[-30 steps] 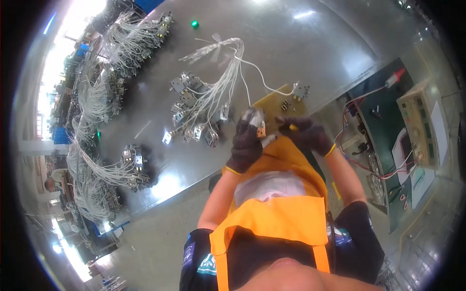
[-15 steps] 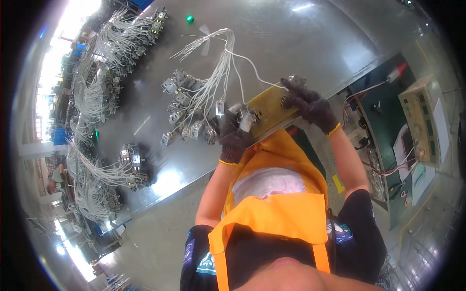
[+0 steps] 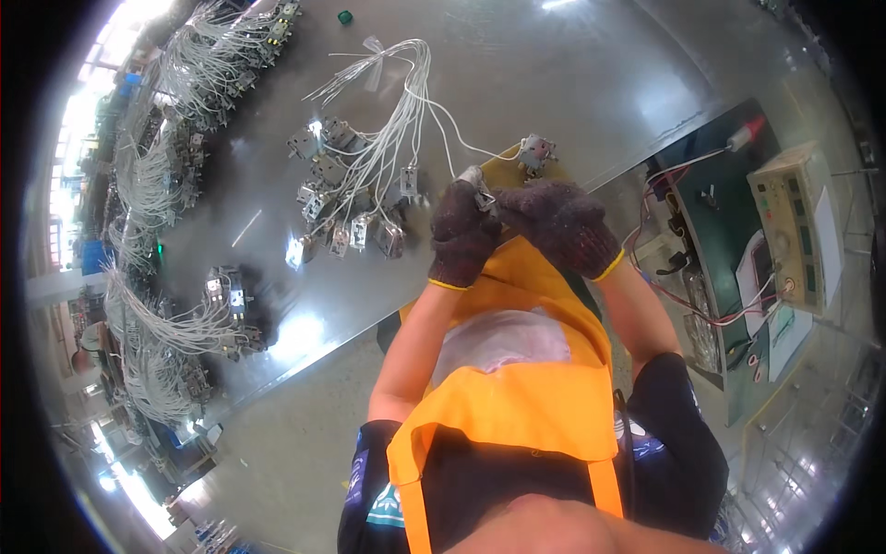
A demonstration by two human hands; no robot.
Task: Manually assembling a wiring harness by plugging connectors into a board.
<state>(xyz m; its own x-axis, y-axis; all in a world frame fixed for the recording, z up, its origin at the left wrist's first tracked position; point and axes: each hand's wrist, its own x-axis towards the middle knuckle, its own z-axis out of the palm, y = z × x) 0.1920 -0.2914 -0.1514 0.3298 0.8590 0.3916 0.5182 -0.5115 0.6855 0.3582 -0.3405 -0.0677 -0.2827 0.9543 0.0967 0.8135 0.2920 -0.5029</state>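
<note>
Both my hands wear dark knitted gloves with yellow cuffs. My left hand [image 3: 460, 235] is closed round a small metal-cased wired part [image 3: 484, 198], in front of a yellow board [image 3: 501, 173] at the table's near edge. My right hand [image 3: 563, 226] meets it from the right, fingers curled together against that part; whatever they pinch is hidden. Just beyond the right hand, another metal-cased part [image 3: 536, 155] on a white wire rests at the board's far end. Left of my hands lies a bundle of white wires [image 3: 403, 115] with several similar metal parts [image 3: 340, 231] at their ends.
Along the table's left side are heaps of wired parts [image 3: 152, 194], with a smaller cluster [image 3: 231, 305] closer in. A green round object [image 3: 345, 18] lies at the far side. To the right stand a beige instrument [image 3: 784, 231] with cables and a red-tipped probe [image 3: 748, 134].
My right hand has left the metal part at the board's far end and come left to my left hand. My left hand has turned more upright. The view has shifted slightly.
</note>
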